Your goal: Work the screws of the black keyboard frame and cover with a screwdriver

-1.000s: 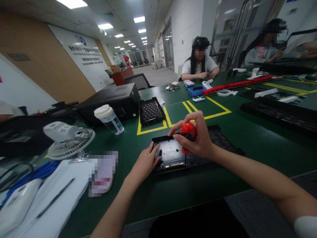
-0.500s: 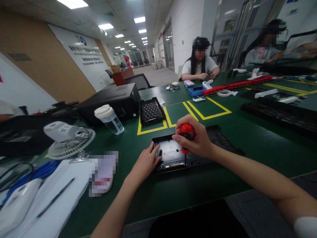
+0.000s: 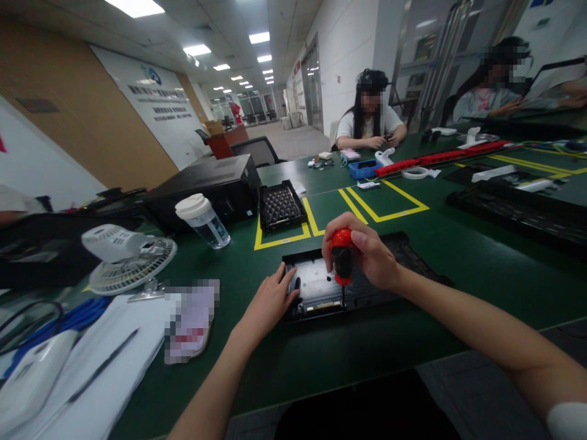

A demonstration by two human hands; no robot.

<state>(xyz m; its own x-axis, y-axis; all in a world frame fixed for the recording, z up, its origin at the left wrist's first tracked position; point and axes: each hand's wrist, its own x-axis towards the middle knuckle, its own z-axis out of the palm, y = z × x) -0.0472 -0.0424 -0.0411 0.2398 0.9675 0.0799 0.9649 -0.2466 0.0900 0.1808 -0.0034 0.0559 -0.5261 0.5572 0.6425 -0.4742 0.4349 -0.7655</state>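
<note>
A red and black screwdriver (image 3: 342,260) stands nearly upright, its shaft tip down at the near edge of a flat black plastic casing (image 3: 367,287). My right hand (image 3: 362,250) is wrapped round the handle, with the thumb on the handle's right side. On the casing's left end rests my left hand (image 3: 274,299), fingers spread and lying over the rim. A shiny panel area and a light metallic strip (image 3: 324,307) show between the two hands. The screw under the tip, if any, is too small to see.
Behind the casing stands a black tray (image 3: 282,206) of small dark parts. To the left are a lidded cup (image 3: 204,221), a white fan (image 3: 131,256), a phone (image 3: 191,321) and papers (image 3: 110,360). A larger black panel (image 3: 523,217) lies right. People sit across the table.
My right hand has shifted its grip on the handle: the thumb has moved from the left front to the right side. My left hand and the casing have stayed put.
</note>
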